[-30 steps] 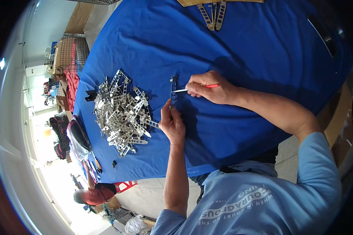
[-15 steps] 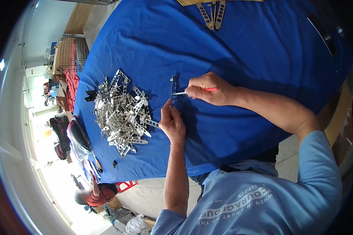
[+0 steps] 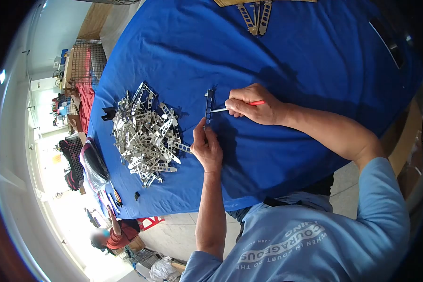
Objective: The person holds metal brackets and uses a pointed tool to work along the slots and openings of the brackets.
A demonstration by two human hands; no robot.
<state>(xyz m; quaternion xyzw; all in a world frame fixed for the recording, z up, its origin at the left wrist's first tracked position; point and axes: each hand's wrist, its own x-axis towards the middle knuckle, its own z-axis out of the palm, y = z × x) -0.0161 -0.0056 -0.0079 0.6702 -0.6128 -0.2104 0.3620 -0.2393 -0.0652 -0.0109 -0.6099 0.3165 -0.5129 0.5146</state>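
My left hand [image 3: 207, 149] pinches the lower end of a slim perforated metal bar [image 3: 208, 101], shaped like a butterfly-knife handle, with a row of round holes. The bar points away from me over the blue cloth. In my closed right hand [image 3: 253, 104] is a thin red-handled tool [image 3: 258, 102] with a pale shaft. Its tip reaches the bar's side just above my left fingertips; whether it touches is too small to tell. To the left of my left hand lies a heap of similar metal pieces [image 3: 145, 134], with one piece's end close to my wrist side.
The blue cloth [image 3: 315, 51] covers a large table. Perforated parts [image 3: 256, 19] lie by a wooden board at the far edge. A dark flat object [image 3: 385, 42] is far right, and a black bracket [image 3: 109, 114] sits beside the heap. Another person [image 3: 115, 234] is at the table's left end.
My right hand has shifted slightly to the right, and more of the tool's pale shaft shows. My left hand and the bar look nearly unmoved.
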